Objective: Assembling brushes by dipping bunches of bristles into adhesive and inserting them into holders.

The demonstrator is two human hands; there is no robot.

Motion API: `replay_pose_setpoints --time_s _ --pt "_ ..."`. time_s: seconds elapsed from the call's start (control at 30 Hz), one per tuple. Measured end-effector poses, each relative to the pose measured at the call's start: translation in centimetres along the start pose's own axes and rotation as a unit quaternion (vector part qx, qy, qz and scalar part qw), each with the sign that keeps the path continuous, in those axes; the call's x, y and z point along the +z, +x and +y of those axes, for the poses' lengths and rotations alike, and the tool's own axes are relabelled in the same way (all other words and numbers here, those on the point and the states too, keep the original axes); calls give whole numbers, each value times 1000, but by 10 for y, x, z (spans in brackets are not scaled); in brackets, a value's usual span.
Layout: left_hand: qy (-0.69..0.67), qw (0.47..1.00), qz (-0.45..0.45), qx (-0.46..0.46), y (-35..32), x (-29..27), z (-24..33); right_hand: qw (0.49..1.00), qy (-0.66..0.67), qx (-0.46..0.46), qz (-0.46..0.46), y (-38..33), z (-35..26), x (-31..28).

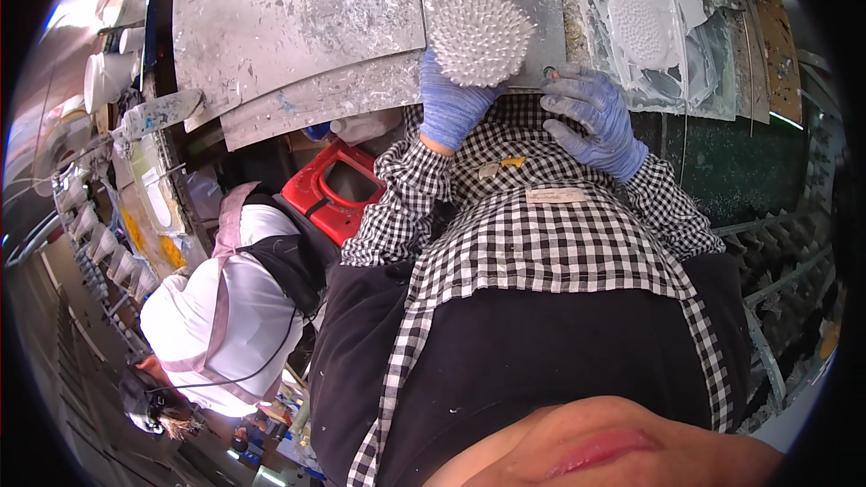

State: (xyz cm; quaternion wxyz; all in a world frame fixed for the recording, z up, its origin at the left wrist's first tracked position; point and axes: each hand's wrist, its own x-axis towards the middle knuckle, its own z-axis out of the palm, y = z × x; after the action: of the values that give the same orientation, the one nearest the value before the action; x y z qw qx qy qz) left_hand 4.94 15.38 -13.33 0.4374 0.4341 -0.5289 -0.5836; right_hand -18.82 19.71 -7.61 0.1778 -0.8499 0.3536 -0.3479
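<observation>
My left hand (448,108) is curled round the lower edge of the spiky white mould (480,36) at top centre, gripping it against the grey plate (539,13). Right hand (597,122) rests open, fingers spread on the plate's lower right corner. I'd keep that plate pinned flat and work gently so no spikes bend.
</observation>
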Motion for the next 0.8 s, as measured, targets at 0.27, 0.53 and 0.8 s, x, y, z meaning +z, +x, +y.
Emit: replay_pose_setpoints --time_s 0.27,0.53,0.8 --pt "350 936 -25 -4 -1 9 36 999 37 33 4 -1 -3 12" --pt "154 985 3 -76 1 15 43 996 70 54 7 -5 -1 18" --pt "270 953 126 57 -7 11 51 995 82 63 7 -10 -1 20"
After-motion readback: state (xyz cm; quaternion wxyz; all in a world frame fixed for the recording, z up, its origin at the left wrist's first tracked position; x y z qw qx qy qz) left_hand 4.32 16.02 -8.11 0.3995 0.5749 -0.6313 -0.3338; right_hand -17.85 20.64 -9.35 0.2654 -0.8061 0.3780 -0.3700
